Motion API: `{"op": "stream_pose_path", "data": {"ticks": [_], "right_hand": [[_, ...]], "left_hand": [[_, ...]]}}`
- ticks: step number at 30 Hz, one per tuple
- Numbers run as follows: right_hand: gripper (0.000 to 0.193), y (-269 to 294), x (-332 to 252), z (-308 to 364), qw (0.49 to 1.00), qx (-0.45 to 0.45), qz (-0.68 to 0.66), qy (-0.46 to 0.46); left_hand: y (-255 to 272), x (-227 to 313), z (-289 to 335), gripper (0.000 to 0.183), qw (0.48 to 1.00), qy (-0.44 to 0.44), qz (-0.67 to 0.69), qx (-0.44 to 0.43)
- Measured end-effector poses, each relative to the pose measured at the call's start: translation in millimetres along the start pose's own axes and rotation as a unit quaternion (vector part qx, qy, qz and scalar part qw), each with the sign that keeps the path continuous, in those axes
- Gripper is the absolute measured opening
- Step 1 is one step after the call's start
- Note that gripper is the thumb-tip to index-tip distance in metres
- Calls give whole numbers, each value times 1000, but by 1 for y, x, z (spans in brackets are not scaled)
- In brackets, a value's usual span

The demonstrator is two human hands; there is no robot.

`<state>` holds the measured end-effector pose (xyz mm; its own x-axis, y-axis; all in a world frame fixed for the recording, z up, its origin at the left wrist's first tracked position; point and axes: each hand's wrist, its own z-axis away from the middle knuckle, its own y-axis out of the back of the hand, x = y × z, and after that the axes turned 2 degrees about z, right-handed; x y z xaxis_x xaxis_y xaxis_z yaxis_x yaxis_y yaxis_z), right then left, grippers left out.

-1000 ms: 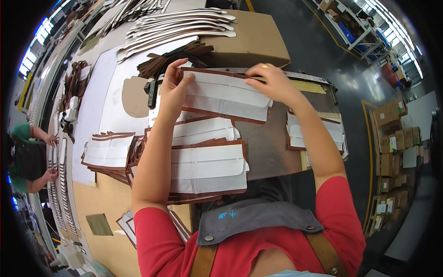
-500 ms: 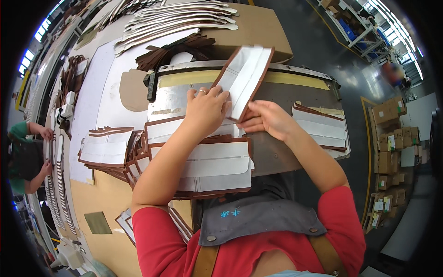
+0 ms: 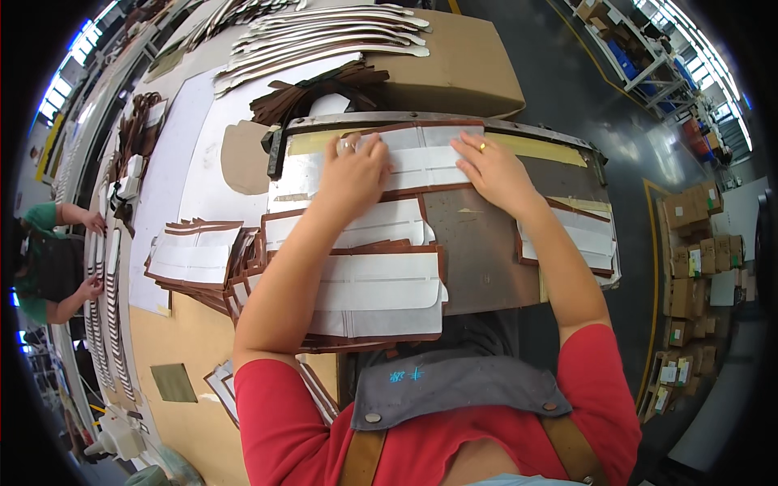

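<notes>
A long white panel with brown edges (image 3: pixel 428 162) lies across the far part of a metal plate (image 3: pixel 478 267). My left hand (image 3: pixel 355 174) rests over its left end, fingers bent and a little apart. On the panel's right end lie the outstretched fingers of my right hand (image 3: pixel 496 174). Nearer to me, a similar panel (image 3: pixel 356 229) lies flat, partly behind my left forearm. Closest to my body is a stack of these white and brown panels (image 3: pixel 377 283).
More panels are piled at the left (image 3: pixel 194 255) and right (image 3: pixel 571 235). Behind the plate are dark brown strips (image 3: pixel 324 89), long pale strips (image 3: pixel 324 36) and a cardboard box (image 3: pixel 454 65). At far left, a co-worker's hands (image 3: pixel 93 251) are over striped strips.
The panel, tilted up between my hands before, now lies flat across the plate's far side. My right hand has moved up from its lower end to its right end.
</notes>
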<state>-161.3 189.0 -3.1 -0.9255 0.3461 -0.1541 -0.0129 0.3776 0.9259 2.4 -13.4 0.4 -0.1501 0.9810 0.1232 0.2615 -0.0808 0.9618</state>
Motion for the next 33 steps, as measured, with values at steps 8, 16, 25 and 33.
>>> {"op": "stream_pose_path", "data": {"ticks": [8,16,25,33], "right_hand": [[33,1,0,4,1000,-12,13,5],[34,0,3,1,999,-24,24,-5],[31,7,-6,1,999,-8,31,-7],[29,15,-8,-20,999,-26,11,36]], "left_hand": [[-8,3,5,48,999,21,-15,-46],[-15,1,-1,47,999,15,-16,-26],[-10,6,0,42,999,-1,40,14],[-12,9,4,39,998,-13,32,50]]}}
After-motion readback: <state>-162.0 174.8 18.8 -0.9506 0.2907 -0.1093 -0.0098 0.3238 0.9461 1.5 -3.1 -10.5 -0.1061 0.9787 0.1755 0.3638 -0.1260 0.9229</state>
